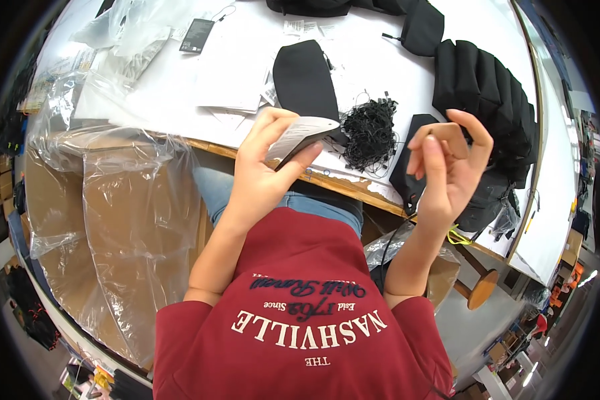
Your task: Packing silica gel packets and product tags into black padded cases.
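Fingers [283, 127] of the left hand [263, 170] are clamped on one white-and-dark card tag [301, 135], thumb under its near edge and the other fingers curled over the top. Fingers [440, 133] of the right hand [447, 167] are pinched together, thumb against forefinger, the rest spread loosely; whether a thread sits between them is too small to tell. The tag hangs above the desk's near edge, well apart from the right hand.

On the white desk [380, 73] I count one tangled heap of black string loops [370, 133] just beyond the tag, one flat black pouch [305, 80] behind it, one row of stacked black pouches [487, 87] towards the right edge, and one dark tag [197, 35] near the far left corner. Loose white papers [227, 80] lie in the middle.

One clear plastic bag [133, 220] lines a brown cardboard box [53, 200] standing left of the desk. A workroom floor with crates shows at the lower right rim.
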The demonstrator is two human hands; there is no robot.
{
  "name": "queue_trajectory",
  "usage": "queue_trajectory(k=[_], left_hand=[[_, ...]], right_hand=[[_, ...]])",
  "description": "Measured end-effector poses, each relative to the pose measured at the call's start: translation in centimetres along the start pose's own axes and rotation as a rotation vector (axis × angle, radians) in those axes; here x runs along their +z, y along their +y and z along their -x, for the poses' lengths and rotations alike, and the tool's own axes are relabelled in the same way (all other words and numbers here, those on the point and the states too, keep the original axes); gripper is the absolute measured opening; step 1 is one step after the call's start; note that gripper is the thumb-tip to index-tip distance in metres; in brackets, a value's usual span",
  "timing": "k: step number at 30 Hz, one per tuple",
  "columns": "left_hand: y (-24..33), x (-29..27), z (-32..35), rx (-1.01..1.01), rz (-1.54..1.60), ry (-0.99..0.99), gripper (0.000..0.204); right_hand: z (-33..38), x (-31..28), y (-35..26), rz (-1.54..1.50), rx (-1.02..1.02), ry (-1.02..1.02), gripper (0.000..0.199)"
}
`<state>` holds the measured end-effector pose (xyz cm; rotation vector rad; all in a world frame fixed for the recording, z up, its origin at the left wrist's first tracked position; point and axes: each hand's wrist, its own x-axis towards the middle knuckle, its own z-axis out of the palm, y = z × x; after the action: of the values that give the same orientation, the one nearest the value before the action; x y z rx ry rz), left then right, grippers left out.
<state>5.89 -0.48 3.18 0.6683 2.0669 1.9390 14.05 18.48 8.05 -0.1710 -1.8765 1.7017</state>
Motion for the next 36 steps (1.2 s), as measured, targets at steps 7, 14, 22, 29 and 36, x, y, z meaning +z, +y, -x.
queue_trajectory(k=[7, 14, 22, 29, 36], left_hand=[[1.7, 1.1, 0.9, 0.050, -0.091, -0.012, 0.021], [1.4, 1.1, 1.2, 0.156, -0.200, 0.053, 0.026], [1.2, 1.0, 1.1, 0.270, -0.281, 0.007, 0.033], [1.1, 0.2, 1.6, 0.292, -0.170, -0.107, 0.023], [-0.2, -0.2, 2.7, -0.349, 0.353, -0.448, 0.015]], right_hand=[[2.7, 2.7, 1.7, 0.214, 0.028, -0.217, 0.035], [3.2, 3.2, 1.4, 0.225, 0.117, -0.255, 0.031], [3.5, 3.2, 1.8, 0.227, 0.099, -0.211, 0.031], [3.3, 2.3, 1.5, 0.266, 0.137, -0.222, 0.014], [4.7, 1.3, 1.0, 0.288, 0.200, -0.423, 0.009]])
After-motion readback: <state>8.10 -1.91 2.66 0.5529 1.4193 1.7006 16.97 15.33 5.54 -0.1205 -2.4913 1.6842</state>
